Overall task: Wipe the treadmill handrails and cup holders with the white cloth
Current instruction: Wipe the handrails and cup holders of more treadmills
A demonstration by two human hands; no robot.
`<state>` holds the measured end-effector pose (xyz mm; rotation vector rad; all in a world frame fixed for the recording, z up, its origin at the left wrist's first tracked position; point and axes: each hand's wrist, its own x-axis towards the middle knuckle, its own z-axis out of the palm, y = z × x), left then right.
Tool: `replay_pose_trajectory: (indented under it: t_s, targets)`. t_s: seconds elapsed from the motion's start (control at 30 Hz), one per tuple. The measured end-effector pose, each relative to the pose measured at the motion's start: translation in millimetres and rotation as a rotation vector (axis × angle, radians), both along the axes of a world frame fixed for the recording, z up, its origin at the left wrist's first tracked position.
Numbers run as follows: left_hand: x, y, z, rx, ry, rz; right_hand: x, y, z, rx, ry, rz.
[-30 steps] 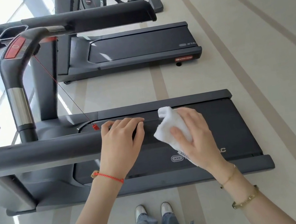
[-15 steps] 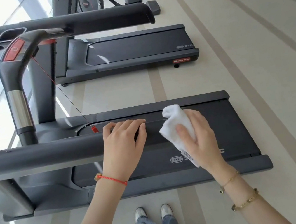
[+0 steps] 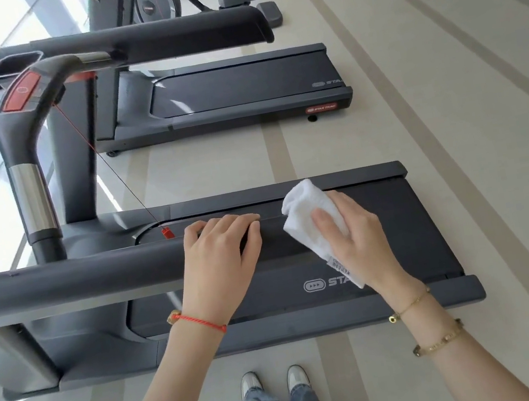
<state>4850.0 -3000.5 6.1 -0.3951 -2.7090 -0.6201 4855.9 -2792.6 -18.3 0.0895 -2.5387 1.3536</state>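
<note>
Head view: near handrail (image 3: pixel 71 279) runs as a dark padded bar across the frame, landmark for everything else. Left hand (image 3: pixel 220 259) rests on top of its end, fingers curled over the far edge, gripping the rail. Right hand (image 3: pixel 355 238) sits just past the rail's end, thumb and fingers pinching the white cloth (image 3: pixel 311 220); cloth is bunched, its tag hanging toward the wrist. Cloth seems to touch the rail tip, hard to tell since the hand covers the contact. Below the rail lies the treadmill belt (image 3: pixel 399 231). Red safety clip (image 3: pixel 167 232) hangs on a cord just beyond the rail, beside the left fingertips. Second treadmill (image 3: pixel 238 90) stands well beyond the rail.
</note>
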Motion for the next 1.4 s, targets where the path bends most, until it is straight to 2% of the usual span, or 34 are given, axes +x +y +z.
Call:
replay_pose_trajectory:
  t_s: [0.1, 0.17, 0.37, 0.7, 1.1, 1.4]
  targets:
    - [0, -2, 3, 0.019, -0.051, -0.013, 1, -8, 1, 0.406, 0.206, 0.099]
    - [1, -7, 5, 0.043, -0.066, -0.005, -5, -16, 6, 0.591, 0.280, 0.132]
    - [2, -46, 11, 0.031, -0.049, 0.066, -18, -49, 16, 0.794, 0.353, 0.162]
    - [9, -136, 11, 0.054, -0.034, 0.142, -22, -144, 16, 0.858, 0.415, 0.197]
    - [10, -306, 16, 0.039, 0.030, 0.093, -28, -316, 12, 0.890, 0.485, 0.144]
    - [8, -428, 13, 0.095, 0.053, 0.191, -37, -457, 11, 0.884, 0.474, 0.172]
